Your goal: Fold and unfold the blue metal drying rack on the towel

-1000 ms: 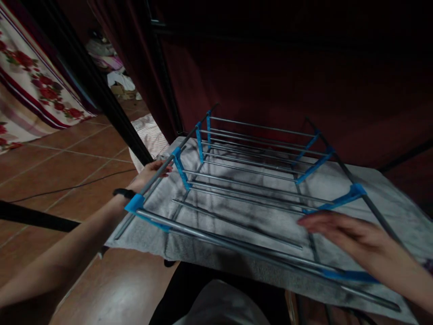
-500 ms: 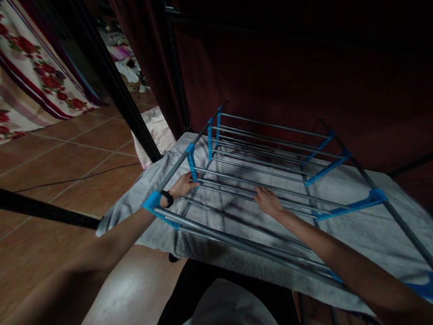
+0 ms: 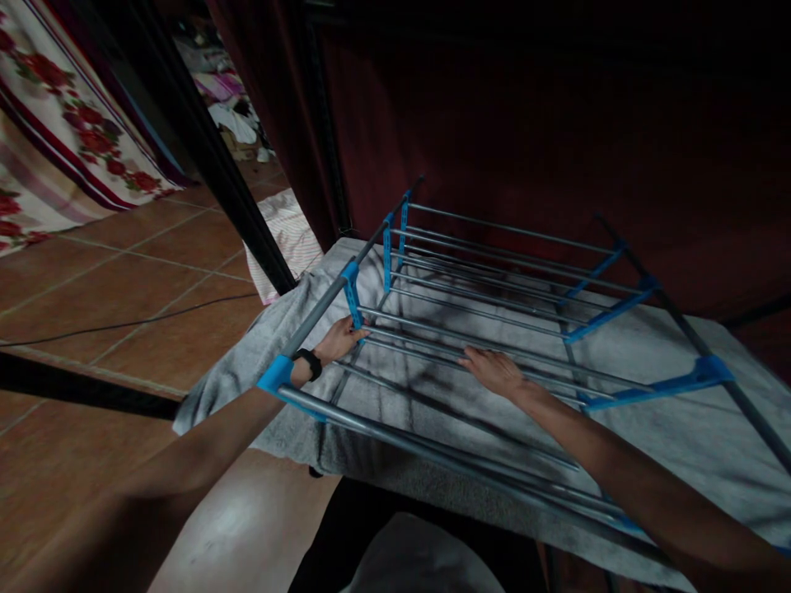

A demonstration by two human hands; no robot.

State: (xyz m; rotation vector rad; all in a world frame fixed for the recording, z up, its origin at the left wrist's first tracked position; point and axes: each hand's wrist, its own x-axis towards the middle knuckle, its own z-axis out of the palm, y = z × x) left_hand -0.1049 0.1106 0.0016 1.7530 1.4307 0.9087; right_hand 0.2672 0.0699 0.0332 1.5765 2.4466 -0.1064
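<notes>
A drying rack [image 3: 432, 451] of grey metal tubes with blue plastic brackets lies across a grey blanket [image 3: 395, 395]. My left hand [image 3: 342, 338], with a black watch at the wrist, reaches in under the side tube. Its fingers close on the lower end of a blue bracket [image 3: 353, 301], where the thin rods meet it. Farther right, my right hand [image 3: 493, 370] is curled over the middle rods, its fingers together. Its fingertips are partly hidden, curled down around the rods.
Dark red curtains [image 3: 494, 123] hang behind the bed, and black metal posts [image 3: 216, 156] stand at the left. A striped cloth [image 3: 287, 239] lies on the tiled floor beside a thin cable [image 3: 154, 319]. A floral curtain [image 3: 92, 140] hangs at far left.
The rack's right side appears slightly farther right and lower in view. Both hands keep nearly the same places on the rack.
</notes>
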